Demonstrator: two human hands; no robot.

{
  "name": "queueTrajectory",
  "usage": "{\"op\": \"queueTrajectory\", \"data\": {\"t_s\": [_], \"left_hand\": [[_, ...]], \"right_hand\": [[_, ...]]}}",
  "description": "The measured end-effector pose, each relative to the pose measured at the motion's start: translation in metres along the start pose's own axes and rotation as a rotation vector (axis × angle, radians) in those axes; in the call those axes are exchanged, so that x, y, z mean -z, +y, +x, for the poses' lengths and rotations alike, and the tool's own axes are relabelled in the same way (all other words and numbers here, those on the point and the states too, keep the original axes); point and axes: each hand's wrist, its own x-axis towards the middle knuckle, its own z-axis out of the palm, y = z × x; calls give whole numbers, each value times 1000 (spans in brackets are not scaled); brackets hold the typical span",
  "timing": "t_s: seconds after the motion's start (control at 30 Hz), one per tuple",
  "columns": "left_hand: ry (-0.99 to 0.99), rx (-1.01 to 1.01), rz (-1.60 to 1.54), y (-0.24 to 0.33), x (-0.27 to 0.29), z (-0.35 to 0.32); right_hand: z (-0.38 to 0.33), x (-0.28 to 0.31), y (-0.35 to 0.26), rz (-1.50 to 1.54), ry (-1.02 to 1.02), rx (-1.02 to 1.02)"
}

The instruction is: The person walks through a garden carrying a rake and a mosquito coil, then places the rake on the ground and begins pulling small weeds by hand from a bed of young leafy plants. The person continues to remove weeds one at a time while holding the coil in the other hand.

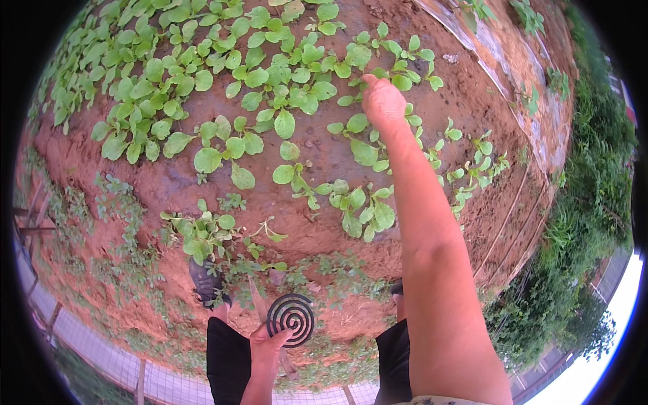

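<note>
My left hand [265, 343] is low in the view, closed around the edge of a dark spiral mosquito coil [295, 312], its thumb lying across the coil. Stretched far forward, my right hand [383, 102] is down among leafy green seedlings [364, 154] in the moist soil. Its fingers are drawn together at the base of a small plant [403, 75]; whatever is between the fingertips is hidden by the hand and leaves. A loose bunch of seedlings [202, 236] lies at the bed's near edge, by my left shoe.
Denser seedlings [128, 88] cover the bed's far left. Plastic sheeting [499, 74] runs along the right, with thick green bushes [594, 175] beyond. Low weeds [331, 270] grow along the near slope. My dark left shoe [208, 282] stands there, and a wire fence [101, 354] curves behind.
</note>
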Motion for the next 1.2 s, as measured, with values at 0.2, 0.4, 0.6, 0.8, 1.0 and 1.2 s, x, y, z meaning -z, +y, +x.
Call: {"op": "queueTrajectory", "data": {"t_s": [0.2,0.4,0.6,0.8,1.0,1.2], "left_hand": [[-23,11,10,0,-2,0],[-18,-1,23,-3,-1,0],[-19,-9,25,-6,1,1],[-28,-7,37,-4,1,-1],[-31,7,35,-4,-3,-1],[-14,-17,50,-5,-1,-1]], "right_hand": [[-19,-9,2,62,24,-55],[-17,-12,9,154,92,-176],[-7,-11,21,343,68,-259],[12,-20,31,445,111,-266],[13,-24,29,520,170,-276],[-1,6,-16,314,238,92]]}}
